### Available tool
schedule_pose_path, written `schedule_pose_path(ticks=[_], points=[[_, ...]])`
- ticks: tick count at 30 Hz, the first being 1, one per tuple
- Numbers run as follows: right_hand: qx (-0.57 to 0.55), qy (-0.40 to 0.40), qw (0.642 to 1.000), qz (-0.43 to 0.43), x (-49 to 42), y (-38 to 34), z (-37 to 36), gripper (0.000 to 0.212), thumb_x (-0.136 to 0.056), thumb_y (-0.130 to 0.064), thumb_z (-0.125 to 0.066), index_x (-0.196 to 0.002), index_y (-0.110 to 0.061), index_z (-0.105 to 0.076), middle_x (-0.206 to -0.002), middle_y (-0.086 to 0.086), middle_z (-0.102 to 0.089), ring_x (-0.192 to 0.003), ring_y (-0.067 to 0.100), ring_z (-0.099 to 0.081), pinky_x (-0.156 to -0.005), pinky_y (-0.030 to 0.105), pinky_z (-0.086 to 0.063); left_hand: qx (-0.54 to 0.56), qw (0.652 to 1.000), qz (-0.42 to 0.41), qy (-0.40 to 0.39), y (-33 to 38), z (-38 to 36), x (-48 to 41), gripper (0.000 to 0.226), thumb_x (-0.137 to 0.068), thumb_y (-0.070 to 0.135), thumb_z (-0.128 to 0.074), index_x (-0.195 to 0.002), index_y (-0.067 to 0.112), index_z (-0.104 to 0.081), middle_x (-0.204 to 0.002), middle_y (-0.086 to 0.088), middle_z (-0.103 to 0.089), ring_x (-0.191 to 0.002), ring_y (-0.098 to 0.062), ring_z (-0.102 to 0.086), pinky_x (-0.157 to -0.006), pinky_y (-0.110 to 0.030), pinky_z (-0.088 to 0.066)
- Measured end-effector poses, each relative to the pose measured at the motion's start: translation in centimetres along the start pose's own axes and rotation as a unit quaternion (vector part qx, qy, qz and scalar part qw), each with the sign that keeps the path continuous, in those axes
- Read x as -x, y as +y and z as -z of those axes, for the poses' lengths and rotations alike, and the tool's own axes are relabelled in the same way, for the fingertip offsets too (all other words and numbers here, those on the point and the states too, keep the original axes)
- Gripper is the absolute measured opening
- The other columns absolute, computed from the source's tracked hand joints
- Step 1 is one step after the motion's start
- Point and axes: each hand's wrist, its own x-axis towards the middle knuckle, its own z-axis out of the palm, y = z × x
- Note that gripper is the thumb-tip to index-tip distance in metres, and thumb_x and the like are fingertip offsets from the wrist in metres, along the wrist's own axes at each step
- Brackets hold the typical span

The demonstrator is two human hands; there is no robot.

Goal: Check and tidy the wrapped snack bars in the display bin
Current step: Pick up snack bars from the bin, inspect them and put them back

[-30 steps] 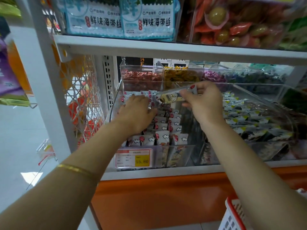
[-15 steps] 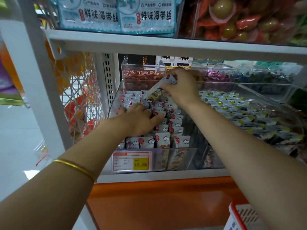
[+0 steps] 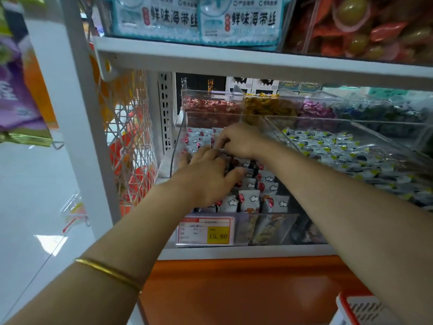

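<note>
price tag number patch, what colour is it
Yellow, on the price tag; the rest is white with red edging. Head view.

Both hands meet inside the display bin; the left hand lies flat on the wrapped snack bars; the right hand sits just behind it, fingers bent down among the rear bars, whether round one cannot be told; more bars stand in rows before the grip; a price tag hangs on the bin's front wall, below the grip; right of it lies a neighbouring bin; behind, a row of smaller bins; above, a shelf bearing packets; left, a wire rack; low right, a basket.
</note>
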Motion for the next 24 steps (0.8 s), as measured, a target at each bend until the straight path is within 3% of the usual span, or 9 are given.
schedule_pose_path(ticks=[3, 4, 8, 12, 15, 18, 21, 24], points=[[-0.093, 0.085, 0.992, -0.022, -0.1, 0.6, 0.9, 0.023, -0.092, -0.001, -0.047, -0.102, -0.014, -0.063, -0.110, 0.003, -0.064, -0.091, 0.014, -0.056, -0.067, 0.024, -0.043, -0.006, 1.000, 0.004, -0.009, 0.0, 0.0, -0.1, 0.070, -0.091, 0.061, -0.011, -0.136, 0.018, -0.043, -0.155, -0.002, -0.018, -0.144, -0.020, -0.004, -0.115, -0.053, -0.003], [-0.098, 0.103, 0.990, -0.026, -0.5, 0.8, 1.0, 0.023, -0.092, 0.000, -0.046, -0.103, -0.013, -0.062, -0.110, 0.005, -0.063, -0.092, 0.015, -0.056, -0.067, 0.025, -0.044, -0.005, 1.000, 0.004, -0.011, 0.0, 0.1, -0.1, 0.070, -0.091, 0.061, -0.011, -0.138, 0.018, -0.041, -0.156, -0.002, -0.017, -0.144, -0.019, -0.003, -0.115, -0.053, -0.002], [0.034, 0.090, 0.995, -0.020, -2.2, 0.9, 0.2, 0.016, -0.091, -0.016, -0.057, -0.105, -0.016, -0.065, -0.114, 0.003, -0.063, -0.109, 0.022, -0.054, -0.091, 0.038, -0.047, 0.000, 1.000, 0.005, -0.014, 0.1, -0.1, 0.0, 0.070, -0.092, 0.061, -0.012, -0.141, 0.018, -0.037, -0.157, -0.001, -0.013, -0.145, -0.020, 0.000, -0.115, -0.053, -0.001], [0.126, 0.107, 0.986, -0.004, -3.2, 0.3, -1.4, 0.007, -0.085, -0.027, -0.065, -0.086, -0.020, -0.065, -0.108, 0.001, -0.062, -0.118, 0.027, -0.044, -0.095, 0.042, -0.040, 0.014, 1.000, 0.009, -0.012, 0.2, 0.1, 0.3, 0.069, -0.092, 0.060, -0.015, -0.143, 0.016, -0.034, -0.158, -0.003, -0.009, -0.145, -0.020, 0.002, -0.115, -0.051, 0.003], [0.025, 0.146, 0.989, 0.003, -2.8, 0.5, -1.0, 0.010, -0.085, -0.023, -0.065, -0.076, -0.018, -0.064, -0.086, -0.003, -0.062, -0.097, 0.020, -0.058, -0.086, 0.037, -0.048, 0.037, 0.999, 0.006, 0.012, 0.4, 0.6, 0.7, 0.063, -0.094, 0.055, -0.023, -0.137, 0.012, -0.040, -0.157, -0.006, -0.013, -0.144, -0.022, -0.003, -0.116, -0.049, -0.002], [-0.152, 0.215, 0.965, -0.013, -1.1, 0.8, 0.1, 0.014, -0.088, -0.013, -0.061, -0.075, -0.008, -0.063, -0.078, 0.000, -0.061, -0.078, 0.015, -0.059, -0.079, 0.036, -0.051, 0.099, 0.993, 0.013, 0.056, 0.8, 1.6, 1.1, 0.052, -0.096, 0.043, -0.037, -0.132, 0.006, -0.045, -0.148, -0.013, -0.030, -0.136, -0.029, -0.025, -0.112, -0.044, -0.023], [-0.241, 0.289, 0.926, -0.009, 2.1, 0.3, 1.3, 0.015, -0.089, -0.009, -0.059, -0.075, -0.006, -0.060, -0.078, 0.002, -0.058, -0.076, 0.016, -0.056, -0.079, 0.037, -0.050, 0.175, 0.977, 0.026, 0.121, 1.4, 2.6, 2.2, 0.038, -0.096, 0.028, -0.045, -0.125, 0.003, -0.049, -0.132, -0.012, -0.044, -0.116, -0.026, -0.045, -0.094, -0.030, -0.038], [-0.305, 0.359, 0.881, -0.031, 5.8, -0.2, 2.1, 0.010, -0.090, -0.008, -0.059, -0.081, -0.003, -0.060, -0.085, 0.008, -0.062, -0.080, 0.026, -0.062, -0.077, 0.041, -0.053, 0.258, 0.948, 0.057, 0.179, 2.1, 3.4, 3.8, 0.032, -0.096, 0.019, -0.046, -0.122, 0.002, -0.050, -0.120, -0.013, -0.051, -0.088, -0.025, -0.054, -0.067, -0.028, -0.044]])
